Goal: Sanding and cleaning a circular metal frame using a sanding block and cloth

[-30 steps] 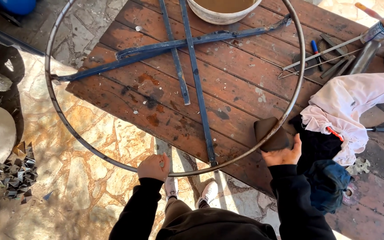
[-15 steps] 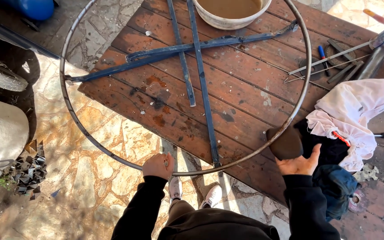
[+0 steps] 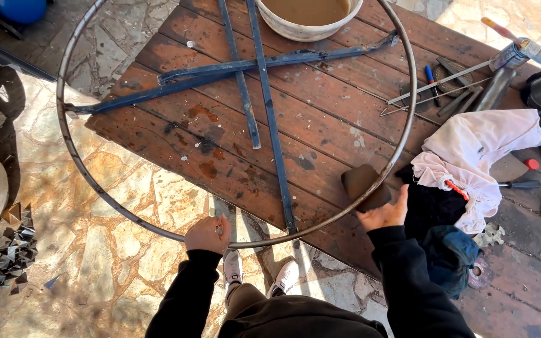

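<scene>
The left hand (image 3: 208, 234) is closed around the rim of a large metal hoop (image 3: 70, 156) at about its 6 o'clock. The hoop lies over a worn wooden table (image 3: 345, 106), its 9 o'clock side overhanging the stone paving (image 3: 120, 263). The right hand (image 3: 384, 214), at roughly 4 o'clock on the ring, presses a brown sanding block (image 3: 363, 185) against the rim, fingers wrapped loosely over it. Blue crossed bars (image 3: 264, 94) span the hoop. A pinkish cloth (image 3: 477, 156) lies at 3 o'clock from the block.

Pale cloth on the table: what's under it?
Under the pale cloth, a dark garment and a red-handled tool stick out. Anything else beneath is covered.
</scene>
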